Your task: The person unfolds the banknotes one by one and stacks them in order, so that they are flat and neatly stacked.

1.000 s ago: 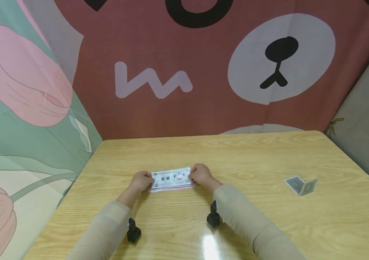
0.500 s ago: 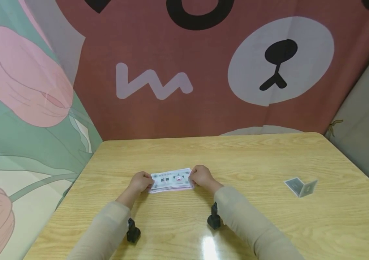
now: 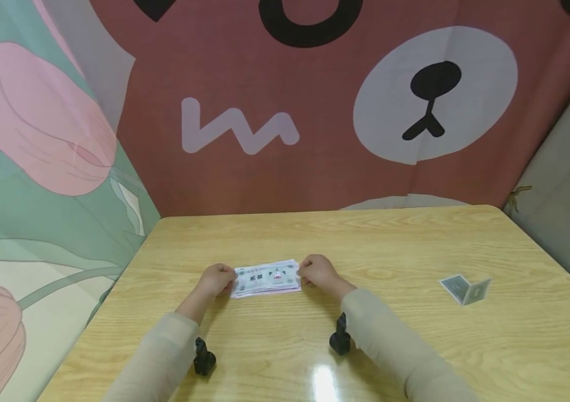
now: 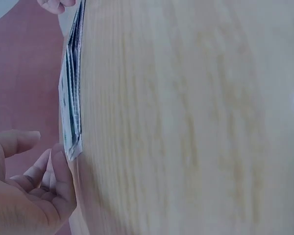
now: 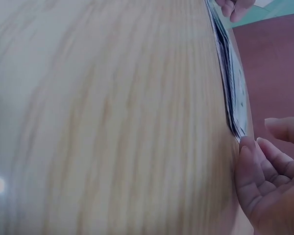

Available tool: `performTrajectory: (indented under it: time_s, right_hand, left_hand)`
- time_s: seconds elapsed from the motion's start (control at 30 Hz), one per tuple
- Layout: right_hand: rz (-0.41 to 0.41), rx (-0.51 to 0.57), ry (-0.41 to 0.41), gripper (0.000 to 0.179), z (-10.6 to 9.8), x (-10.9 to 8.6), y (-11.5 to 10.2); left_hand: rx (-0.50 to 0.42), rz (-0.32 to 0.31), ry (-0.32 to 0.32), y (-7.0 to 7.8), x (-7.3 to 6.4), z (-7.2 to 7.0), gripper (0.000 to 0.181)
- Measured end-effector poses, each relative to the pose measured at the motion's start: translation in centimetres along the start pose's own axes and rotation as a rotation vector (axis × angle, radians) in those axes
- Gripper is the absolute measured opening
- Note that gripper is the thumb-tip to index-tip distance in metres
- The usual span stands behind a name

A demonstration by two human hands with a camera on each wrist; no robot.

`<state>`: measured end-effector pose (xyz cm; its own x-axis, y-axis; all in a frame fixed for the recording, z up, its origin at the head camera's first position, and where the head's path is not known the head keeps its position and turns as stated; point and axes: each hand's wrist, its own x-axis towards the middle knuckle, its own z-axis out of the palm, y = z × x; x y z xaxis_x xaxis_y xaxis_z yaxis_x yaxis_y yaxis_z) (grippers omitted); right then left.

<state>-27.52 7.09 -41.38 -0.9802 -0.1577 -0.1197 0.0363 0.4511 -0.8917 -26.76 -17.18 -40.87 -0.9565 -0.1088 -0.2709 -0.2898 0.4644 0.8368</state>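
Note:
A loose stack of banknote-like paper notes (image 3: 267, 278) lies flat on the table, a pale note printed with a 2 and a pink cartoon figure on top. At its left end is my left hand (image 3: 216, 279); in the left wrist view its fingertips (image 4: 60, 169) touch the stack's corner and the thumb stands apart from the notes. My right hand (image 3: 321, 273) is at the right end. The right wrist view shows its fingertips (image 5: 247, 156) by the notes' edge, its thumb lifted away. From the side, the notes' edges (image 5: 226, 68) look slightly fanned.
A folded grey-green card or note (image 3: 464, 289) stands partly upright on the right of the wooden table (image 3: 390, 245). Behind the table's far edge hangs a red curtain (image 3: 244, 184) with a bear print. Small black devices (image 3: 340, 338) are on both wrists.
The right hand has shifted a little to the right, uncovering more of the stack's right end. The left hand has moved slightly left. The stack stays nearly in place.

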Motion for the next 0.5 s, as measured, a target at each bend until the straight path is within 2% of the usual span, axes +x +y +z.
performTrajectory:
  time_s: [0.2, 0.37, 0.5]
  right_hand:
    - [0.0, 0.022, 0.027, 0.007, -1.5, -0.6, 0.3]
    - [0.008, 0.029, 0.019, 0.011, -2.5, -1.2, 0.5]
    - [-0.005, 0.037, 0.004, 0.013, -3.4, -1.8, 0.8]
  left_hand:
    - [-0.043, 0.05, -0.06, 0.5, -0.3, 0.3, 0.021]
    - [-0.132, 0.071, -0.158, 1.1, -0.8, 1.3, 0.024]
    - [-0.17, 0.078, -0.201, 1.9, -1.2, 2.3, 0.024]
